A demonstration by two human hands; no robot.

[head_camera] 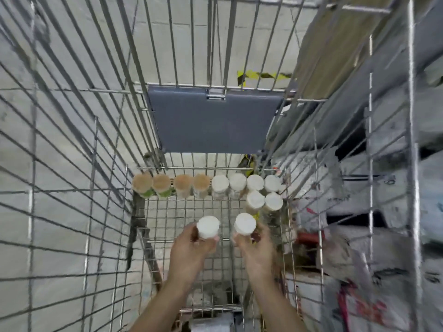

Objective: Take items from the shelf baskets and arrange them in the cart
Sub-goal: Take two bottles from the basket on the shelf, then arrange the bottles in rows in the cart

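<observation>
I look straight down into a wire shopping cart (167, 212). My left hand (191, 250) grips a white-lidded jar (208, 226) above the cart floor. My right hand (256, 250) grips a second white-lidded jar (245, 224) beside it. Along the cart's far wall stands a row of jars: several with tan lids (167, 184) on the left, several with white lids (244, 183) on the right. Two more white-lidded jars (263, 202) stand just in front of that row at the right.
A grey flap (211, 123) hangs on the cart's far end above the jars. Wire cart walls rise on both sides. Shelving with bags and packages (359, 236) lies to the right beyond the cart wall. Tiled floor shows to the left.
</observation>
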